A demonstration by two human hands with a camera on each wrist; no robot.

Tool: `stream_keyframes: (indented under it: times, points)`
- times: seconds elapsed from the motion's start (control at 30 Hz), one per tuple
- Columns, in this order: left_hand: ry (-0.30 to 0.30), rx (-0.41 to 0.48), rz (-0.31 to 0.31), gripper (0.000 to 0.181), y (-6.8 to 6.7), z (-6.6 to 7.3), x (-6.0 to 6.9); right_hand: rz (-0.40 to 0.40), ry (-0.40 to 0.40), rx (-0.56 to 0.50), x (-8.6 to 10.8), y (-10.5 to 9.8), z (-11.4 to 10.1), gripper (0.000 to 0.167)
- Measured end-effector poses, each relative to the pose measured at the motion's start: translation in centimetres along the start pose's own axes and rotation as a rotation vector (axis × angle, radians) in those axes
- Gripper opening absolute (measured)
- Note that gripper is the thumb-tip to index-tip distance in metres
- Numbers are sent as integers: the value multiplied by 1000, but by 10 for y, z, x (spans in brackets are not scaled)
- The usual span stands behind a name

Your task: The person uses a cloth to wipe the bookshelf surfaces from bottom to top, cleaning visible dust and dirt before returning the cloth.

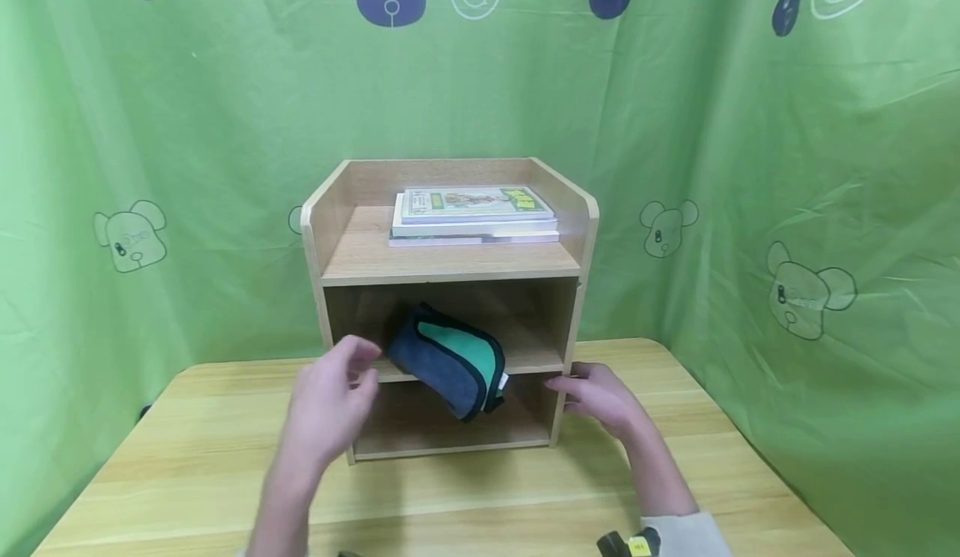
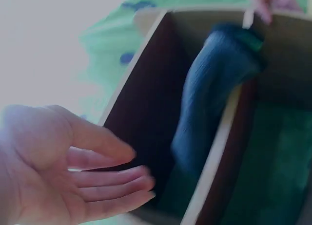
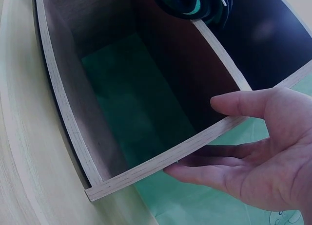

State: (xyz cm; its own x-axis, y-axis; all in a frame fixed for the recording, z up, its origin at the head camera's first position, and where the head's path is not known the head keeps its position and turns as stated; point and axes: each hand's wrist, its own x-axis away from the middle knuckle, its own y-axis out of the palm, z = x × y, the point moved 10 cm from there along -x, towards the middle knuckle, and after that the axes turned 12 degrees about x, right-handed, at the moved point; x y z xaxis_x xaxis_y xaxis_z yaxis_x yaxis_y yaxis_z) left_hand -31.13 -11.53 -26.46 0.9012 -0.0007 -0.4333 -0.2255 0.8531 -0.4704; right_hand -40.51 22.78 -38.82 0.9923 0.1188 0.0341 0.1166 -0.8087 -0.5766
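Observation:
A blue and green pencil case (image 1: 442,365) with dark trim and a small white tag lies slanted on the middle board of a small wooden shelf (image 1: 450,275). Its near end hangs out over that board's front edge. Beside the shelf's left side is my left hand (image 1: 333,398), fingers loosely bent; the left wrist view shows the palm (image 2: 44,161) holding nothing, apart from the case. My right hand (image 1: 600,398) grips the shelf's right side panel, thumb (image 3: 239,102) on the inner side and fingers outside, as the right wrist view shows.
A stack of several books (image 1: 476,215) lies on the shelf's top board. The shelf stands on a light wooden table (image 1: 202,449). Green patterned curtains (image 1: 480,98) hang behind and at both sides.

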Motion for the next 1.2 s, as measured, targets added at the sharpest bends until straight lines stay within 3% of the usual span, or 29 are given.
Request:
stream_keyframes:
  times: [0.13,0.27,0.43,0.5,0.6,0.83,1.03,1.2]
  points:
    - [72,-5,24,51,29,11,2,0,9,15,1,0,1,66]
    - [107,-37,-8,74,59,14,2,-2,10,22,1,0,2,67]
    - [292,-130,-8,93,82,23,2,1,-3,23,1,0,0,66]
    - [361,-173,2,96,87,25,2,1,-7,26,1,1,0,65]
    - [402,-224,-3,93,94,23,1,3,-11,26,1,1,-1,65]
    - [421,-298,4,90,107,14,-4,2,-10,19,1,0,-2,64]
    - [425,-291,92,79,107,13,-7,2,-6,17,1,0,-2,65]
    - [450,-251,160,65,105,21,-8,2,-1,21,2,1,-3,65]
